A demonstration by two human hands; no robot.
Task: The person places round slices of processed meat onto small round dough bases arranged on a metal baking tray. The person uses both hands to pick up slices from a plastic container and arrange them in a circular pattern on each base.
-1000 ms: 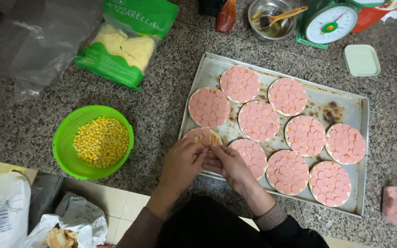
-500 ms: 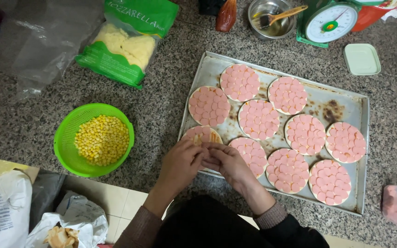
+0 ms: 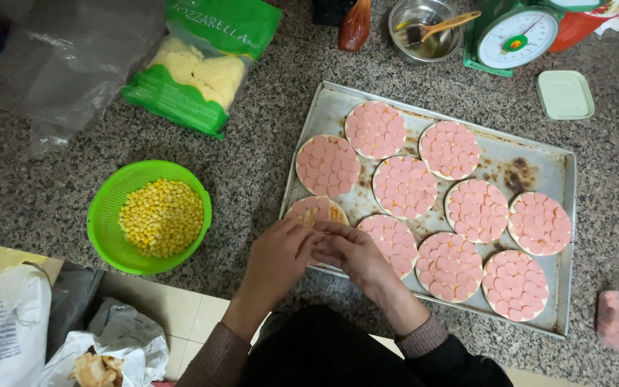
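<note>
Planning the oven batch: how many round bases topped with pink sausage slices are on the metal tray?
9. Top pair; middle row; near row. A tenth base, partly hidden by the hands, looks unfinished.

left hand (image 3: pixel 279 252) and right hand (image 3: pixel 352 252) together, fingers (image 3: pixel 308 236) curled, tips touching.

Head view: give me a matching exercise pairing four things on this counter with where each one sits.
Things:
1. green colander of corn
2. metal bowl with brush
3. pale green lid
4. bag of shredded cheese

Places:
A. right of the baking tray, near the scale
B. left of the tray
C. far left, beyond the colander
D. beyond the tray, left of the scale

Pairs: 1-B, 2-D, 3-A, 4-C
</note>
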